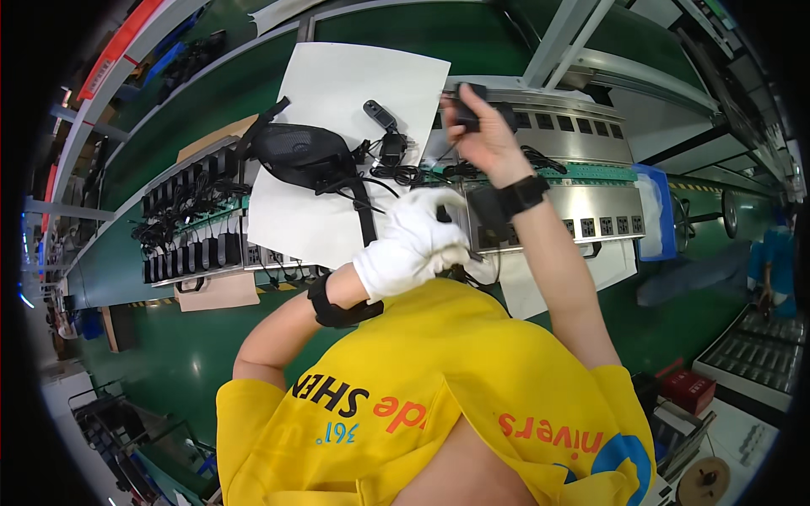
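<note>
My right hand (489,143), bare with a black wrist strap, is raised over the far metal socket rack. Its fingers are closed round a black power adapter (470,94). My left hand (413,236) wears a white glove and is in front of my chest with its fingers curled; something dark shows between them, too hidden to name. Under my right wrist a black block (488,207) sits at the near socket rack (591,211). Left of my hands a black pouch bag (304,153) lies on a white sheet (295,223). Beside it are a small black handheld device (380,114) and coiled black cables (396,173).
Several black adapters (198,253) with tangled cords fill the rack on the left. At the right end stands a blue bin (662,211) with a white liner. Metal frame posts (561,42) rise behind the bench. Another person (772,261) is at the far right.
</note>
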A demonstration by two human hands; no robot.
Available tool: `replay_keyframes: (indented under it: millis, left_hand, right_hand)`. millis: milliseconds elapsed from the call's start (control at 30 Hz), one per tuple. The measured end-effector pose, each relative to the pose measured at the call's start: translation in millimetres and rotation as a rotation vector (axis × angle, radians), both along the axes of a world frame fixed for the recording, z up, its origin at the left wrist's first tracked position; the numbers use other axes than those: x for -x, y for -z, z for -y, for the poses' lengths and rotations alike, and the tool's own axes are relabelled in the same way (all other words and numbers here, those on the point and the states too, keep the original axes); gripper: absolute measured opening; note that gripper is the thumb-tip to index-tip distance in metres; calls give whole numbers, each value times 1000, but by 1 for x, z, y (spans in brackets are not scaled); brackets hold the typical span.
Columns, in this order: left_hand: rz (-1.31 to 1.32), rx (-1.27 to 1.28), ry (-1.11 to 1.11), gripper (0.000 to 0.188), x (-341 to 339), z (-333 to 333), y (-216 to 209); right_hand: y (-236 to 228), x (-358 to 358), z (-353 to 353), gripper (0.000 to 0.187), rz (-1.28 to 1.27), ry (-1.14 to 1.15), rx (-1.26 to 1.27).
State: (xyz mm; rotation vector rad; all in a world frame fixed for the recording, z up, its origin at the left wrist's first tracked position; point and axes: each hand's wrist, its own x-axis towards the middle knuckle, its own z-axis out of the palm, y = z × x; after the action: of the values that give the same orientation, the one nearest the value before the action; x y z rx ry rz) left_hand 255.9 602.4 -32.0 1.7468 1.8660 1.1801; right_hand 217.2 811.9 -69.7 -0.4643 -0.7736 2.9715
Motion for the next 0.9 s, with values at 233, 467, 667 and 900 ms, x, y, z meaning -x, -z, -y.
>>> replay_keyframes:
  millis: [233, 467, 667, 900]
  left_hand:
    - [50, -63, -148, 17, -15, -54, 44]
    - [257, 361, 32, 28, -50, -160, 52]
    - [284, 488, -20, 30, -36, -182, 59]
    - [295, 486, -29, 29, -27, -186, 77]
  right_hand:
    - [1, -51, -114, 30, 149, 350, -428]
    - [40, -26, -163, 48, 564, 88, -1563]
    - [81, -10, -186, 48, 657, -20, -2071]
    - [94, -8, -190, 43, 640, 3, -2084]
